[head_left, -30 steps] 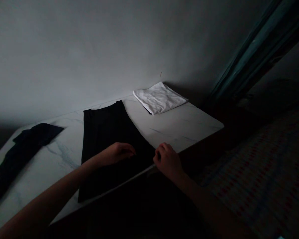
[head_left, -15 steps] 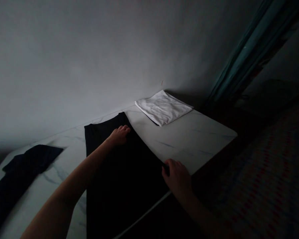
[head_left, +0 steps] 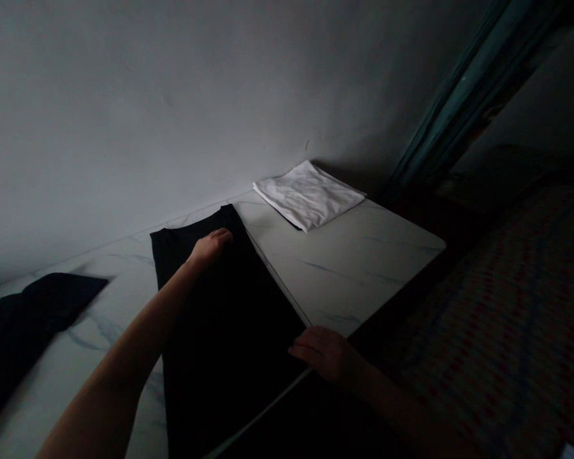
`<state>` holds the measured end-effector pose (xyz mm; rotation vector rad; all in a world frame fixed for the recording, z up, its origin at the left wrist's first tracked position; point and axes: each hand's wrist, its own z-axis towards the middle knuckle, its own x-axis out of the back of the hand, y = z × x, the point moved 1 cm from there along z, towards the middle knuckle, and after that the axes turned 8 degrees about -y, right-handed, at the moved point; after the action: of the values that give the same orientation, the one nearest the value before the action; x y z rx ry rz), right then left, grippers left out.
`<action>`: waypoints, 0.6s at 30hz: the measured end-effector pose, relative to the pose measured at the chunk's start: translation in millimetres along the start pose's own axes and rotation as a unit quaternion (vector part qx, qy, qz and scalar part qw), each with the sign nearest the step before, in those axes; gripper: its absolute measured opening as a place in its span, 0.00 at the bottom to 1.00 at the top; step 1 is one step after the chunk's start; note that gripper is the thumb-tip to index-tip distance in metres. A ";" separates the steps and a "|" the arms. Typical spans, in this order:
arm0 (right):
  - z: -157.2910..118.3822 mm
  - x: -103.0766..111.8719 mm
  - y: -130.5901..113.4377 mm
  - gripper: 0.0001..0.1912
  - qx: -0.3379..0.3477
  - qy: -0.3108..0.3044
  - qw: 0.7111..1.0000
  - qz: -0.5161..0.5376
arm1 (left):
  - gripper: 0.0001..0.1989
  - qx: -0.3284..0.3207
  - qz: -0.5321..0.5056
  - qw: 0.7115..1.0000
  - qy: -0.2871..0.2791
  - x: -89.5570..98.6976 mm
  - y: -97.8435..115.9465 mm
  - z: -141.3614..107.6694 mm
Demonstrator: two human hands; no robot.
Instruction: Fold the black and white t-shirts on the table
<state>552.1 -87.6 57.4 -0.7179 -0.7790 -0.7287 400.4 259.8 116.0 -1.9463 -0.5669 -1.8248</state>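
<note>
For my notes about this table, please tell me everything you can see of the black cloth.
The black cloth is a long, flat, soft-looking fabric, narrower toward the wall; darkness hides its details. It lies spread on the white marble-look table, reaching the near edge. The left hand rests on its far part; the right hand touches its near corner.

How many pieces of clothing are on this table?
3: a long black garment in the centre, a dark folded garment at left, and a white folded cloth at back.
</note>
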 end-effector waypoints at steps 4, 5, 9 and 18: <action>4.8 3.3 -1.6 0.12 0.015 -0.013 0.999 0.043 | 0.15 -0.022 0.027 0.999 -0.004 -5.3 -1.2 -0.7; 5.9 4.6 -1.2 0.13 0.020 -0.022 0.998 0.052 | 0.15 -0.021 0.030 0.999 -0.002 -6.3 -1.7 -0.6; 10.8 11.9 5.0 0.09 0.021 -0.092 0.987 0.132 | 0.15 -0.027 0.043 0.999 -0.004 -7.8 -3.9 0.4; 28.4 26.4 17.8 0.10 -0.150 -0.086 0.923 0.343 | 0.16 0.038 -0.031 0.999 -0.018 -6.7 -9.4 -1.7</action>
<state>569.4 -63.6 88.2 -1.2623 -0.5170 -0.1405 393.3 266.6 109.6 -1.9355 -0.7051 -1.7810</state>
